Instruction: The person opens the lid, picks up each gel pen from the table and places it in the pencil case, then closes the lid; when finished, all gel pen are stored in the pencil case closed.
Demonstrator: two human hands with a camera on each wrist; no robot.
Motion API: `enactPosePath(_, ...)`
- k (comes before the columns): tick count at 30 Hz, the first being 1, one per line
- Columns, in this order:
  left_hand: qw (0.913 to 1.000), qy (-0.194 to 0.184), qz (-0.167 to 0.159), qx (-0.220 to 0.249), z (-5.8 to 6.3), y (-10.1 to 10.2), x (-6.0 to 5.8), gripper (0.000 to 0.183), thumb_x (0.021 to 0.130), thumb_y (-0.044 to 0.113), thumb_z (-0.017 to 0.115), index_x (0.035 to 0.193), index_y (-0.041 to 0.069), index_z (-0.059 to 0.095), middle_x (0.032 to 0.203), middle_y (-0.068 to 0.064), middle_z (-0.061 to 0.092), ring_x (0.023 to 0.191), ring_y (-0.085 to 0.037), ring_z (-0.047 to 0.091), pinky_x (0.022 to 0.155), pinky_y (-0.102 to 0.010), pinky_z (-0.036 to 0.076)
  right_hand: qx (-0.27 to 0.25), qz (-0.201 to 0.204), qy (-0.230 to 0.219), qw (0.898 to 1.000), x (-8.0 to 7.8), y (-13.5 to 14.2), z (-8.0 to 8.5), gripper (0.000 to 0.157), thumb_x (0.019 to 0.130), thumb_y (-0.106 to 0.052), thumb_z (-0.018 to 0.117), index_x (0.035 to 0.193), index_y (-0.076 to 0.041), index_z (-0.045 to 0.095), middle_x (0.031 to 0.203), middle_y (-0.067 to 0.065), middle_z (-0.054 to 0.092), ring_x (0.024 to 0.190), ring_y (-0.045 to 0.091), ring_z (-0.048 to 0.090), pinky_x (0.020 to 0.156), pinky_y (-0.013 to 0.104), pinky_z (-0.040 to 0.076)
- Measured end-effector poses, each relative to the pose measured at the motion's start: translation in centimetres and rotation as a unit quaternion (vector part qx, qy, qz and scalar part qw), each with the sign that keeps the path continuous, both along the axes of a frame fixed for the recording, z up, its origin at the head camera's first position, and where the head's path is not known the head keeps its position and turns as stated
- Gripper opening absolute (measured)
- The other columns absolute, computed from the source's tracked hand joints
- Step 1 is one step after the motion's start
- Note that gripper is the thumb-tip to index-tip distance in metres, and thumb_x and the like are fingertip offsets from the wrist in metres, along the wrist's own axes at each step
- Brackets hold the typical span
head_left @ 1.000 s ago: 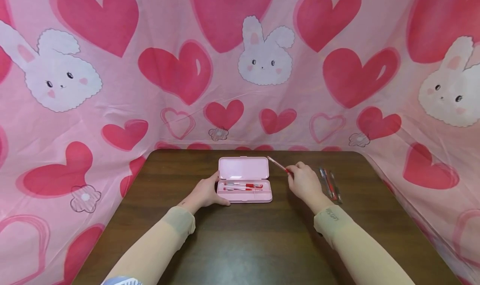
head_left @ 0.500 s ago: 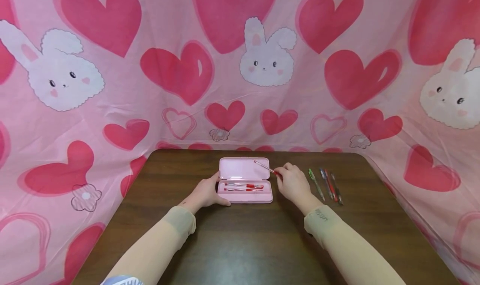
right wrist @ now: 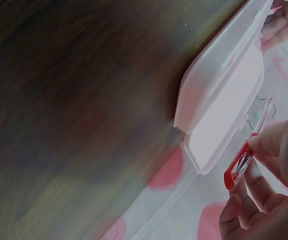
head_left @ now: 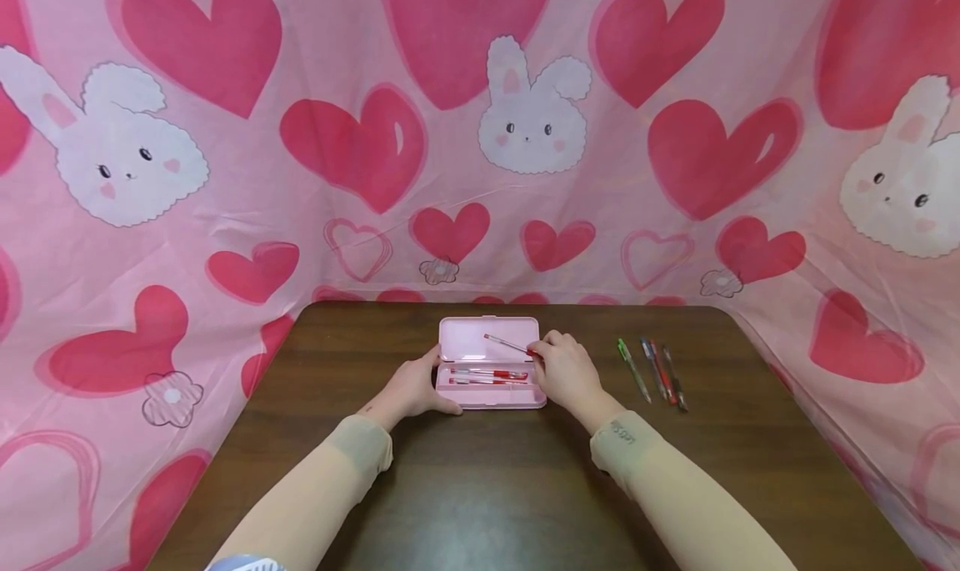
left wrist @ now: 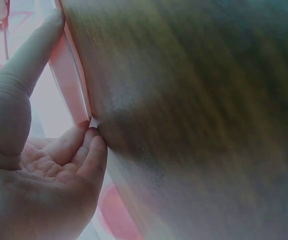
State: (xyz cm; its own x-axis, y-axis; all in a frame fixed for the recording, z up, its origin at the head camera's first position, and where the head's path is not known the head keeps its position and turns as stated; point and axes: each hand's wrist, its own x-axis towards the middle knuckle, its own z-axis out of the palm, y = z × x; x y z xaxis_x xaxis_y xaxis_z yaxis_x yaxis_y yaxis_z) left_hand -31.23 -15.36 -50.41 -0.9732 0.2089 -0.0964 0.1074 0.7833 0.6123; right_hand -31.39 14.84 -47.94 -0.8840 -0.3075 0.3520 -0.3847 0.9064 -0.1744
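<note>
An open pink pencil case (head_left: pixel 470 339) lies on the table with its lid raised at the back. Several red-and-clear pens (head_left: pixel 491 374) rest in its long compartment. My left hand (head_left: pixel 411 387) grips the left end of the case, thumb along the front wall (left wrist: pixel 69 82) and fingers at the back corner. With my right hand (head_left: pixel 567 373) I pinch a red-capped gel pen (head_left: pixel 507 343) near its cap. That pen is held above the right part of the case, its thin end pointing left; the right wrist view shows the red cap (right wrist: pixel 238 170) between thumb and fingers.
To the right on the brown table (head_left: pixel 480 488) lie a green pen (head_left: pixel 634 371), a blue-capped pen (head_left: pixel 654 369), a red pen (head_left: pixel 664 373) and a black pen (head_left: pixel 675 379), side by side. A pink heart-and-rabbit cloth (head_left: pixel 525 196) hangs behind the table.
My right hand has moved left with the red pen, from beside the loose pens to over the case's right end. The green pen has come into view. My left hand stays put.
</note>
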Motion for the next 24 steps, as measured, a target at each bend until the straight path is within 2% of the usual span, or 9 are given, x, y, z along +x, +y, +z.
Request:
enactPosePath(9,1.0,0.005,0.0,-0.003,-0.2,-0.1,-0.2,0.132,0.07,0.049,0.104,0.175,0.021,0.03,0.165,-0.011,0.058,0.147,-0.036,0.057,0.126,-0.064,0.045,0.017,0.025,-0.008,1.0,-0.1,-1.7,-0.2,0.028,0.096,-0.019,0.083,0.124,-0.016,0.083,0.113,0.01,0.073,0.103,0.03,0.065,0.096,0.049,0.06)
enactPosePath(18,1.0,0.008,0.0,-0.002,-0.3,-0.1,-0.2,0.131,0.069,0.049,0.104,0.175,0.02,0.031,0.165,-0.012,0.057,0.147,-0.037,0.058,0.125,-0.064,0.046,0.025,0.055,-0.03,0.998,-0.3,-3.1,-0.6,0.027,0.096,-0.021,0.083,0.124,-0.018,0.083,0.106,0.008,0.07,0.1,0.027,0.064,0.096,0.047,0.059)
enactPosePath(24,0.9998,0.016,-0.005,-0.008,-0.5,-0.1,-0.3,0.133,0.068,0.053,0.104,0.174,0.019,0.032,0.164,-0.011,0.059,0.147,-0.036,0.059,0.125,-0.062,0.047,0.024,0.081,-0.021,0.996,-0.3,-3.6,-0.7,0.019,0.098,-0.015,0.08,0.116,-0.016,0.085,0.098,0.007,0.069,0.092,0.029,0.065,0.088,0.05,0.06)
